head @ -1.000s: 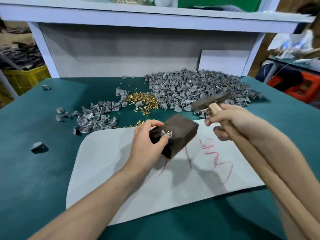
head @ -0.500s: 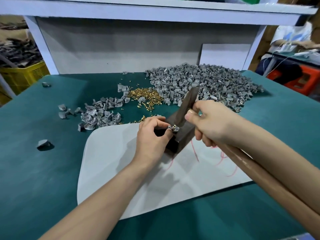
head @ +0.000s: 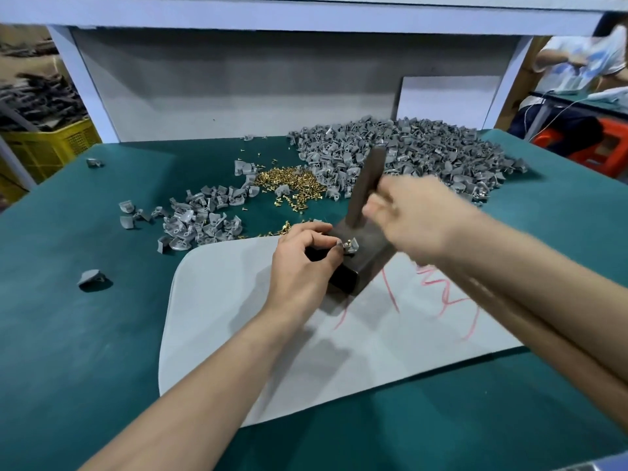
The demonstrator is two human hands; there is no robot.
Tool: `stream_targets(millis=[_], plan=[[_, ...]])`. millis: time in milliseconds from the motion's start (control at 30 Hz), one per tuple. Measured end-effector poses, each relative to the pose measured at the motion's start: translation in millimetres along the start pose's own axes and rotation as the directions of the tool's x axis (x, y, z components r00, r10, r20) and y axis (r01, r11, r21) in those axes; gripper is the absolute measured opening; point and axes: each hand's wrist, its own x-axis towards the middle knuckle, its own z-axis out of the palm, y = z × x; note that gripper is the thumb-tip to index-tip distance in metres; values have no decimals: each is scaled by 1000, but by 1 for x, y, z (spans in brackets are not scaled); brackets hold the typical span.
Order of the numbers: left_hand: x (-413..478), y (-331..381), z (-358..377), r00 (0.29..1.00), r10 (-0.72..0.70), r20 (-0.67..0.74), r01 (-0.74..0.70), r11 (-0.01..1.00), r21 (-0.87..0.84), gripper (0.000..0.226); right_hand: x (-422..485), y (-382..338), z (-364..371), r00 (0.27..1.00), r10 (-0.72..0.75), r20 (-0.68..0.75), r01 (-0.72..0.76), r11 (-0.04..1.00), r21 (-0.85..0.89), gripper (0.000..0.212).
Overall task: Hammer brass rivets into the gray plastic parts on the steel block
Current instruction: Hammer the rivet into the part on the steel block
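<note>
At the centre of the frame, on the white mat (head: 238,317), sits the steel block (head: 368,266): a dark, dull, square-edged lump turned so that one corner points toward you. On its top face near the left edge lies one gray plastic part (head: 351,246), small and curved, with a glint of brass at its middle. Your left hand (head: 300,266) rests against the block, its fingers curled, and thumb and forefinger pinch that part to steady it. Your right hand (head: 414,219), blurred by motion, is wrapped round the hammer close under its head. The hammer head (head: 367,186) is a dark metal bar that stands nearly upright just above the block, and the pale wooden handle (head: 560,351) runs back along your forearm toward the lower right. The mat is smooth, with rounded corners, and bears loose red scribbles (head: 441,290) to the right of the block. It lies on a matte teal table cover (head: 85,334). Beyond the block, in the upper middle, a heap of shiny brass rivets (head: 289,185) spreads out, small and thin-stemmed. To its right is a broad pile of gray parts (head: 424,154), wedge-like and matte. A smaller scatter of parts (head: 200,222) lies to the left, and a few single pieces sit apart. A yellow mesh crate (head: 44,144) shows at the far left edge.
</note>
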Motion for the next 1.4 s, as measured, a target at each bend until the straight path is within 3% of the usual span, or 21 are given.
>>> stream_targets(millis=[67, 233, 367, 467, 600, 667, 733, 767, 833, 900, 967, 1033, 1200, 1400], plan=[[-1, -1, 0, 1000, -19, -6, 19, 1000, -24, 28, 2, -1, -11, 992, 9, -130, -2, 999, 53, 17], [0, -1, -1, 1000, 25, 10, -25, 1000, 13, 29, -4, -5, 10, 997, 0, 76, 9, 993, -122, 21], [1, -1, 0, 1000, -12, 1, 12, 1000, -27, 28, -3, -8, 3, 996, 27, -88, -31, 998, -47, 18], [0, -1, 0, 1000, 7, 6, -7, 1000, 0, 33, -8, -7, 14, 1000, -7, 31, 10, 993, -117, 17], [1, -2, -1, 1000, -1, 8, 1, 999, -35, 32, -3, -1, 2, 992, 19, -128, -26, 998, -51, 15], [1, -1, -1, 1000, 9, 7, -9, 1000, -17, 33, -3, -2, 10, 999, -20, -31, 17, 997, -71, 14], [1, 0, 0, 1000, 7, 27, -6, 1000, -23, 31, 0, 5, 13, 1000, -18, 14, 18, 999, 35, 21], [0, 0, -1, 1000, -2, 27, 3, 999, -39, 29, 3, 12, 10, 999, 27, -18, -24, 982, 187, 22], [0, 0, -1, 999, -30, 20, 31, 998, -52, 27, 9, 28, -1, 979, 185, -82, -108, 821, 560, 24], [-1, 1, 0, 999, -53, 9, 53, 998, -46, 24, 13, 46, -2, 945, 322, -53, -144, 559, 817, 30], [-2, 2, -1, 998, -70, 1, 70, 996, -47, 22, 17, 65, 7, 915, 403, 25, -187, 367, 911, 32], [-2, 3, -1, 997, -82, -6, 81, 995, -64, 21, 21, 81, 19, 879, 466, 104, -267, 300, 916, 30], [-1, 3, -2, 994, -112, -18, 111, 992, -62, 17, 25, 104, 50, 832, 520, 192, -434, 395, 810, 26], [0, 4, 2, 993, -111, -29, 109, 992, -66, 22, 28, 110, 58, 869, 478, 129, -449, 652, 611, 33]])
